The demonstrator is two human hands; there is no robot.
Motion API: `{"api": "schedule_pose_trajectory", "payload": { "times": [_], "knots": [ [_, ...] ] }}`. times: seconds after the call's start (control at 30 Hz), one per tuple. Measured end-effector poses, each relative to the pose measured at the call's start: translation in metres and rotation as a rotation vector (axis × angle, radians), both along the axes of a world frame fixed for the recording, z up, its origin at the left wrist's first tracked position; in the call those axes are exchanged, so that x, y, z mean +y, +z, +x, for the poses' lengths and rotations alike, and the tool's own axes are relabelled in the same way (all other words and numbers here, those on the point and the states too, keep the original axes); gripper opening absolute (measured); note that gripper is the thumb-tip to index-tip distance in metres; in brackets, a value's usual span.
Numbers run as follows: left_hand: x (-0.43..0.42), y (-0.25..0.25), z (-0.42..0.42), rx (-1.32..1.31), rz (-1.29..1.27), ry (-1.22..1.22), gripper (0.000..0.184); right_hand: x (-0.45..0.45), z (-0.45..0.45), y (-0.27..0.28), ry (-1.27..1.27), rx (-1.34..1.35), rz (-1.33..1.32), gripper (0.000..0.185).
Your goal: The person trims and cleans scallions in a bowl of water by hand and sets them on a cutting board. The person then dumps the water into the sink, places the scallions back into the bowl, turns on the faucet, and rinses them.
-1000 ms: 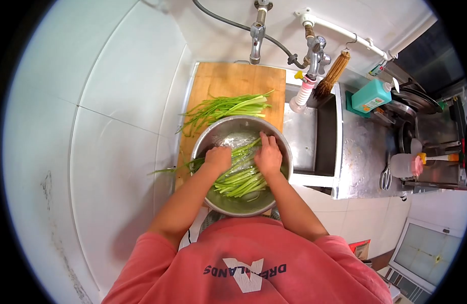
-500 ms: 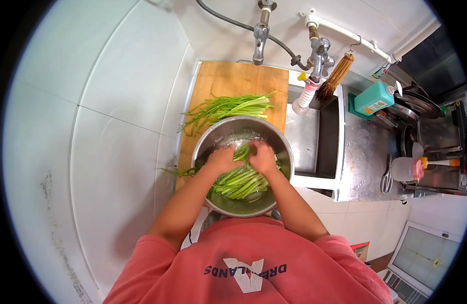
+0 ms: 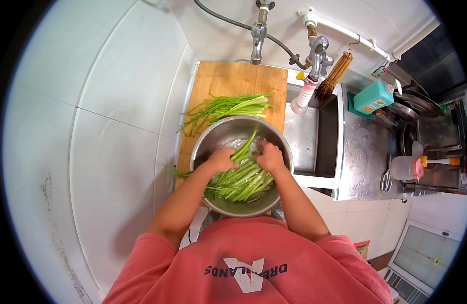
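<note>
A wide metal basin (image 3: 199,147) holds water and a loose bundle of long green vegetable stalks (image 3: 239,183). My left hand (image 3: 222,159) is inside the basin on the left, its fingers curled around some of the stalks. Opposite it, my right hand (image 3: 270,156) is bent over the stalks' right side, fingers closed on them and partly hidden. One stalk sticks up between the two hands. Behind the basin, a second pile of green stalks (image 3: 228,108) lies on the wooden cutting board (image 3: 243,76).
Right of the board is a metal sink (image 3: 300,144) under a tap with a pink-and-white nozzle (image 3: 304,95). A bamboo brush (image 3: 337,76) hangs from the pipe. Farther right stand a teal pump bottle (image 3: 374,98), tongs (image 3: 386,180) and pans. A tiled wall (image 3: 117,147) borders the left.
My right hand has moved slightly right and down in the basin. The stalks have shifted, and one now points up between my hands. The pile on the board is unchanged.
</note>
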State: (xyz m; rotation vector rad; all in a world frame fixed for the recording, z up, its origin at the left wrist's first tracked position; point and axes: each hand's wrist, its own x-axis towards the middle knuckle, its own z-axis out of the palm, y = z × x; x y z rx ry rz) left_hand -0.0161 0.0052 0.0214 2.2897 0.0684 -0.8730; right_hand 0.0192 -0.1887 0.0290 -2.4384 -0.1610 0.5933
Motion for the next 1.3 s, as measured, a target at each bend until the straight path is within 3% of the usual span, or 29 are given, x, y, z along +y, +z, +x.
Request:
{"api": "schedule_pose_trajectory", "payload": {
  "times": [0.03,0.1,0.13,0.2,0.33,0.4,0.5,0.53,0.6,0.63,0.67,0.7,0.73,0.8,0.87,0.93,0.97,1.0,1.07,1.1,1.13,1.2,1.3],
  "knots": [
    [0.005,-0.011,0.000,0.001,0.000,0.000,0.045,-0.002,0.001,-0.005,0.000,0.001,0.000,0.034],
    [0.011,-0.029,-0.001,-0.036,-0.368,0.204,0.041,-0.005,0.003,-0.018,0.120,0.098,0.027,0.040],
    [0.006,-0.014,-0.001,-0.036,-0.369,0.205,0.041,-0.003,0.001,-0.017,0.120,0.098,0.026,0.040],
    [-0.006,0.011,0.000,0.132,-0.477,0.360,0.018,0.004,-0.006,-0.016,-0.092,0.063,0.407,0.035],
    [-0.011,0.004,-0.002,0.165,-0.396,0.329,0.020,0.009,-0.003,-0.021,-0.047,0.021,0.366,0.032],
    [-0.004,-0.017,-0.007,0.151,-0.591,0.382,0.027,0.007,-0.001,-0.026,-0.180,0.056,0.343,0.026],
    [-0.001,-0.008,-0.004,0.183,-0.606,0.421,0.027,0.008,-0.004,-0.054,-0.287,-0.011,0.373,0.027],
    [-0.002,-0.007,-0.003,0.183,-0.606,0.422,0.027,0.010,-0.006,-0.061,-0.356,-0.003,0.424,0.027],
    [-0.008,-0.006,-0.001,0.091,-0.566,0.377,0.029,0.012,-0.009,-0.061,-0.263,-0.159,0.411,0.029],
    [-0.012,-0.005,0.000,0.091,-0.566,0.376,0.029,0.012,-0.008,-0.046,-0.281,0.015,0.442,0.029],
    [-0.016,-0.003,0.000,-0.015,-0.377,0.216,0.029,0.012,-0.008,-0.031,-0.297,0.190,0.470,0.028],
    [-0.018,-0.001,0.000,-0.119,-0.186,0.057,0.029,0.015,-0.010,-0.020,-0.463,0.212,0.499,0.027],
    [-0.018,0.005,0.002,-0.120,-0.188,0.058,0.029,0.013,-0.010,-0.035,-0.461,0.210,0.498,0.027],
    [-0.014,0.016,0.004,-0.132,-0.014,0.161,0.029,0.010,-0.013,-0.072,-0.421,-0.119,0.491,0.028],
    [-0.004,-0.004,0.004,-0.263,-0.004,0.151,0.023,0.008,-0.014,-0.025,-0.463,-0.090,0.403,0.025],
    [0.000,-0.013,0.003,-0.016,-0.319,0.415,0.017,0.006,-0.012,-0.018,-0.419,0.062,0.271,0.024],
    [-0.001,-0.020,0.002,0.044,-0.450,0.492,0.023,0.008,-0.013,-0.036,-0.390,0.064,0.375,0.029],
    [-0.004,-0.018,0.001,0.045,-0.450,0.491,0.023,0.011,-0.013,-0.031,-0.391,0.064,0.375,0.029],
    [-0.011,-0.014,-0.002,-0.006,-0.430,0.401,0.042,0.017,-0.012,-0.021,-0.198,0.155,0.445,0.030],
    [-0.013,-0.009,-0.006,-0.194,-0.340,0.299,0.045,0.020,-0.010,-0.022,-0.223,0.064,0.343,0.028],
    [-0.013,-0.008,-0.006,-0.195,-0.339,0.299,0.045,0.020,-0.009,-0.023,-0.222,0.064,0.344,0.028],
    [-0.012,-0.007,-0.006,-0.231,-0.126,0.160,0.052,0.018,-0.007,-0.017,-0.444,0.259,0.475,0.023],
    [-0.016,-0.015,-0.014,-0.352,-0.027,0.210,0.054,0.013,-0.006,-0.033,-0.482,0.337,0.747,0.016]
  ]
}}
